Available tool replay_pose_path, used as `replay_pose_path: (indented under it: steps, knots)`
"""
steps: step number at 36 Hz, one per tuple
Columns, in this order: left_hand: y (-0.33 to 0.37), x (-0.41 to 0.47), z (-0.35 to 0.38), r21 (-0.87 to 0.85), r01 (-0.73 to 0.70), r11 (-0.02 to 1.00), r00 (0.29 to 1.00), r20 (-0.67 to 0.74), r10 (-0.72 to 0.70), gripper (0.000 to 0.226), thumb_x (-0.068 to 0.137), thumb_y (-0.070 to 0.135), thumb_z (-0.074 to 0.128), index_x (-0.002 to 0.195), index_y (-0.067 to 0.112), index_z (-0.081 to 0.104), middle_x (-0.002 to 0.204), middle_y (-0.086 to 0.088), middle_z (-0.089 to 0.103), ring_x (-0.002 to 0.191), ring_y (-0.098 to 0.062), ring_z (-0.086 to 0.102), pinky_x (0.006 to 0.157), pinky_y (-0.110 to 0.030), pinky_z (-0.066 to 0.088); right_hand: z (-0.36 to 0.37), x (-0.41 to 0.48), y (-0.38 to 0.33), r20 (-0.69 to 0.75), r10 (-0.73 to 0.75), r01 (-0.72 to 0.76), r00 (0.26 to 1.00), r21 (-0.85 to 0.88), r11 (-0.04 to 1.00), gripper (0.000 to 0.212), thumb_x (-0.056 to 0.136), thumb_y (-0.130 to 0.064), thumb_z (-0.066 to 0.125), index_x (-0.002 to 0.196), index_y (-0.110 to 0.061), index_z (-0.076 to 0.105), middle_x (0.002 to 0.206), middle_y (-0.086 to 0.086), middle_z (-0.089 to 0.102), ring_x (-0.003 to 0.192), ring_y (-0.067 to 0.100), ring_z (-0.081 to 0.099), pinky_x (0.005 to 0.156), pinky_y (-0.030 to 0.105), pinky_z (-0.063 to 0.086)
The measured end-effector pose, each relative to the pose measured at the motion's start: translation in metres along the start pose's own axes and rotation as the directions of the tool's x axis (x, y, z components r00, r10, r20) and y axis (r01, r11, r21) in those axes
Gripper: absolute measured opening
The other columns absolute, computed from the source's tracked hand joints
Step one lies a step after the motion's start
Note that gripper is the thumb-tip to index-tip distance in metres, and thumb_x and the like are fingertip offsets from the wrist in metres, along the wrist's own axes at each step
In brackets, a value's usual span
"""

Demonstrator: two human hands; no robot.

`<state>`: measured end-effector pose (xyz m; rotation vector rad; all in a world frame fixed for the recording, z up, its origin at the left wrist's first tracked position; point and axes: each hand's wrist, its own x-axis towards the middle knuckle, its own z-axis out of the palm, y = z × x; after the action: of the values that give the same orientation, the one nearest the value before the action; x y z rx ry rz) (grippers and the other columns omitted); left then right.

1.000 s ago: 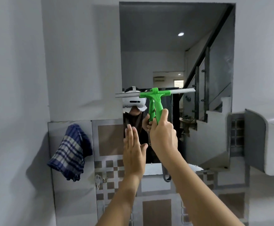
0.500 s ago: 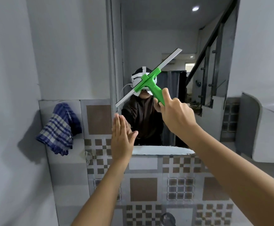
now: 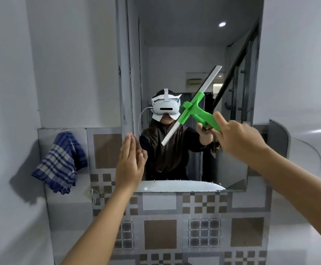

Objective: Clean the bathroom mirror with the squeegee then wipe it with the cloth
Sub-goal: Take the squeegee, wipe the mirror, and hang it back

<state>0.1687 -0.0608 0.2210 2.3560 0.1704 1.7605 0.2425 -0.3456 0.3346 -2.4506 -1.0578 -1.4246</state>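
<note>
Head view, nearest first: the left hand (image 3: pixel 130 165) is raised flat beside the mirror's left edge, fingers together and straight, holding nothing, its fingertips reaching just above the mirror's lower corner. Beyond it and to the right, the right hand (image 3: pixel 236 139) has its fingers clamped on the green handle of the squeegee (image 3: pixel 193 109), thumb laid along the top of the grip. A second ago the white blade sat level across the glass above the knuckles; it has since rolled over to a steep diagonal, its upper end now up and right of the fingers and its lower end down and left, while the hand has swung out toward the right side of the mirror (image 3: pixel 175 54). That suggests one pass has ended and the tool is being re-aimed for another stroke (whether the blade touches the glass I cannot tell). Farthest left, well apart from both hands, the blue checked cloth (image 3: pixel 60 163) hangs on the tiled wall (image 3: pixel 108 148), so the wiping stage is not yet begun.
</note>
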Motion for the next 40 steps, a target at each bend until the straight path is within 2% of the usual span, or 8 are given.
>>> replay_pose_path:
  steps: [4, 8, 17, 23, 25, 30, 33, 40]
  knots:
    - [0.001, 0.059, -0.015, 0.06, -0.086, 0.994, 0.996, 0.009, 0.086, 0.053, 0.1, 0.023, 0.034, 0.147, 0.009, 0.015, 0.157, -0.002, 0.009, 0.143, -0.008, 0.004, 0.115, -0.022, 0.014, 0.007, -0.011, 0.022, 0.038, 0.116, -0.117, 0.993, 0.021, 0.993, 0.041, 0.095, -0.032, 0.042, 0.131, -0.016, 0.031, 0.07, 0.013, 0.062, 0.053, 0.035, 0.059, 0.044, 0.032, 0.041]
    - [0.0, 0.112, -0.025, 0.169, -0.147, 0.975, 0.988, -0.01, 0.151, 0.053, 0.098, 0.021, 0.035, 0.146, 0.005, 0.018, 0.156, -0.007, 0.014, 0.143, -0.012, 0.008, 0.116, -0.024, 0.011, 0.018, -0.023, 0.022, 0.013, 0.136, -0.137, 0.991, 0.084, 0.987, 0.042, 0.094, -0.033, 0.044, 0.131, -0.015, 0.032, 0.078, 0.013, 0.066, 0.06, 0.038, 0.062, 0.046, 0.032, 0.039]
    - [0.007, 0.148, -0.046, 0.261, -0.14, 0.955, 0.986, -0.051, 0.158, 0.057, 0.095, 0.021, 0.044, 0.144, 0.003, 0.023, 0.155, -0.011, 0.018, 0.142, -0.023, 0.018, 0.113, -0.026, 0.016, 0.038, -0.037, -0.009, -0.008, 0.27, -0.251, 0.963, 0.34, 0.906, 0.041, 0.095, -0.029, 0.045, 0.13, -0.013, 0.032, 0.064, 0.007, 0.056, 0.047, 0.03, 0.053, 0.041, 0.029, 0.038]
    - [0.015, 0.158, -0.054, 0.234, -0.147, 0.961, 0.981, -0.086, 0.171, 0.058, 0.095, 0.023, 0.045, 0.145, 0.003, 0.021, 0.155, -0.011, 0.016, 0.143, -0.023, 0.015, 0.112, -0.02, 0.008, 0.051, -0.035, -0.035, 0.066, 0.437, -0.403, 0.897, 0.532, 0.745, 0.037, 0.096, -0.032, 0.039, 0.128, -0.021, 0.026, 0.077, 0.014, 0.061, 0.061, 0.034, 0.059, 0.055, 0.05, 0.053]
    - [-0.052, 0.145, -0.071, 0.23, -0.161, 0.96, 0.986, -0.004, 0.167, 0.059, 0.095, 0.024, 0.045, 0.145, 0.004, 0.02, 0.156, -0.01, 0.015, 0.143, -0.022, 0.014, 0.112, -0.022, 0.009, 0.079, -0.038, -0.127, 0.142, 0.558, -0.527, 0.817, 0.576, 0.625, 0.035, 0.096, -0.031, 0.039, 0.127, -0.02, 0.027, 0.075, 0.011, 0.059, 0.062, 0.033, 0.059, 0.055, 0.046, 0.053]
    - [-0.04, 0.146, -0.06, 0.188, -0.197, 0.962, 0.98, 0.011, 0.199, 0.062, 0.095, 0.023, 0.048, 0.146, 0.004, 0.017, 0.157, -0.01, 0.011, 0.144, -0.021, 0.011, 0.114, -0.026, 0.012, 0.083, -0.047, -0.155, 0.187, 0.671, -0.571, 0.718, 0.71, 0.413, 0.03, 0.096, -0.027, 0.04, 0.122, -0.015, 0.031, 0.067, 0.007, 0.053, 0.054, 0.025, 0.054, 0.045, 0.032, 0.042]
    - [-0.022, 0.147, -0.053, 0.158, -0.2, 0.967, 0.98, 0.034, 0.197, 0.064, 0.095, 0.023, 0.049, 0.146, 0.005, 0.015, 0.157, -0.009, 0.009, 0.144, -0.021, 0.009, 0.113, -0.026, 0.013, 0.084, -0.053, -0.165, 0.199, 0.675, -0.563, 0.71, 0.736, 0.375, 0.028, 0.096, -0.024, 0.041, 0.12, -0.012, 0.033, 0.063, 0.006, 0.051, 0.048, 0.02, 0.049, 0.041, 0.027, 0.035]
    - [0.001, 0.149, -0.044, 0.104, -0.233, 0.967, 0.972, 0.055, 0.228, 0.065, 0.094, 0.021, 0.051, 0.146, 0.006, 0.014, 0.158, -0.005, 0.006, 0.144, -0.016, 0.007, 0.112, -0.023, 0.014, 0.085, -0.062, -0.184, 0.216, 0.708, -0.589, 0.672, 0.735, 0.335, 0.029, 0.097, -0.024, 0.039, 0.124, -0.014, 0.031, 0.062, 0.006, 0.05, 0.047, 0.019, 0.047, 0.039, 0.03, 0.036]
